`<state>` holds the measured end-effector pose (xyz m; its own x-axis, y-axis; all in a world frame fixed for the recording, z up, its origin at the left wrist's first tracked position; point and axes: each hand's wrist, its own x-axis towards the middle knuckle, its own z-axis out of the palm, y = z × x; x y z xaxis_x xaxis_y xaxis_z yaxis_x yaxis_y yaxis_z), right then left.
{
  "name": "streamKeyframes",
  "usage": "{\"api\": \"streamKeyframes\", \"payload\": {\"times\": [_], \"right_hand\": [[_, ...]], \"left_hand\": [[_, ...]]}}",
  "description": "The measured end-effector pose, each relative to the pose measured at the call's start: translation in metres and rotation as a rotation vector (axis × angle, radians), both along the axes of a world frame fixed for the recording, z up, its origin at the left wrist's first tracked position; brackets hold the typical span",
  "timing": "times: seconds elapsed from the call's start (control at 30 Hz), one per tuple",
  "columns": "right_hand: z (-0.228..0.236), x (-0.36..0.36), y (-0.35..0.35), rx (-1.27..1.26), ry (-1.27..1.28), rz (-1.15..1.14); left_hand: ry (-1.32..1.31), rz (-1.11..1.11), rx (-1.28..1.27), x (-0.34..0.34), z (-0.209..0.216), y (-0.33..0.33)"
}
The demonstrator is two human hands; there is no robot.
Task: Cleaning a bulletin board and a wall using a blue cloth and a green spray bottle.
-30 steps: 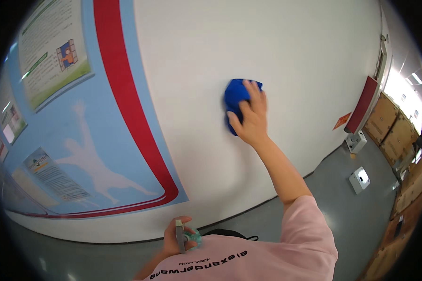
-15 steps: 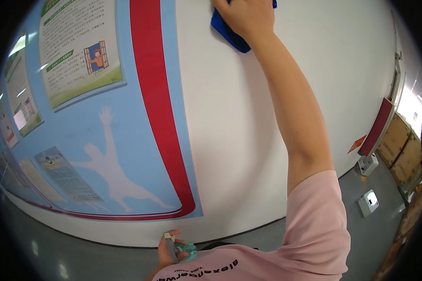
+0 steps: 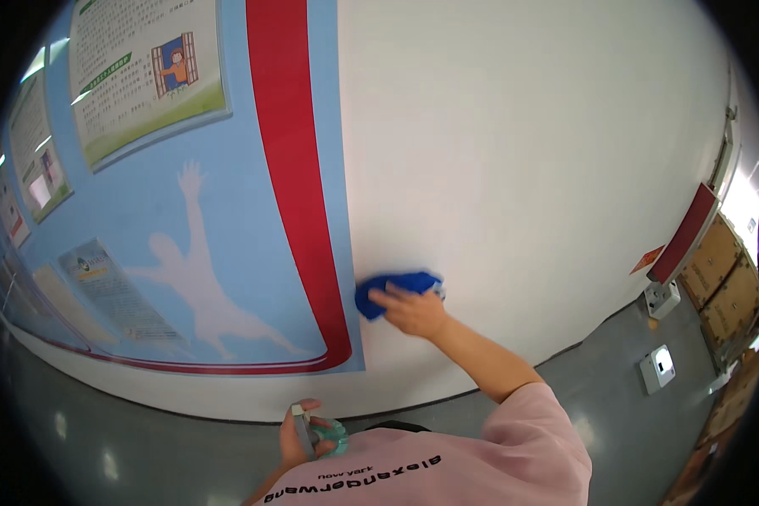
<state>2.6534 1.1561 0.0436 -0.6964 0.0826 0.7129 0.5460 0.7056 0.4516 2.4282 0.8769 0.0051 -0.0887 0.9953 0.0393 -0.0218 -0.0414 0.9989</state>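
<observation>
Just under the middle of the view, near 6 o'clock, a soft blue cloth [image 3: 406, 281] lies bunched in a wrinkly long shape on the smooth white wall [image 3: 497, 185]. Its 9 o'clock end is right beside the edge of a flat light-blue panel [image 3: 253, 278] that has a wide red stripe [image 3: 291, 169] with a round corner. The right hand [image 3: 417, 314] is on the cloth with its fingers laid over it; blur hides if they pinch it too. At 7 o'clock, the left hand [image 3: 293, 443] has its fingers curled around what looks like a see-through teal bottle [image 3: 335, 437] with a hard grey top. I cannot see what is in it. At 10 o'clock, a paper sheet [image 3: 110, 93] sits in a shiny, flat, clear holder. Near 4 o'clock, a boxy white thing [image 3: 658, 369] stands on the shiny grey floor [image 3: 582, 413]. At 3 o'clock are big brown boxes [image 3: 707, 257]; their insides are hidden.
</observation>
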Motion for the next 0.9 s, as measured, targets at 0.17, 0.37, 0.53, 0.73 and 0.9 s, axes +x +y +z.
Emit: {"api": "streamKeyframes", "payload": {"times": [0.17,0.37,0.53,0.73,0.9], "right_hand": [[-0.109,0.05,0.002,-0.447,-0.341,0.122],[0.034,0.043,-0.009,-0.621,-0.462,-0.178],[0.205,0.075,0.037,0.333,0.411,-0.08],[0.327,0.146,0.063,0.391,0.883,-0.266],[0.25,0.14,0.074,0.515,0.73,-0.026]], "left_hand": [[0.012,-0.019,-0.117,0.003,-0.004,-0.011],[0.006,0.03,-0.001,0.022,-0.005,-0.013],[0.001,-0.015,-0.046,0.024,-0.011,-0.019],[-0.04,0.059,0.065,0.045,-0.007,-0.017],[-0.028,0.09,0.125,0.047,-0.029,-0.011]]}}
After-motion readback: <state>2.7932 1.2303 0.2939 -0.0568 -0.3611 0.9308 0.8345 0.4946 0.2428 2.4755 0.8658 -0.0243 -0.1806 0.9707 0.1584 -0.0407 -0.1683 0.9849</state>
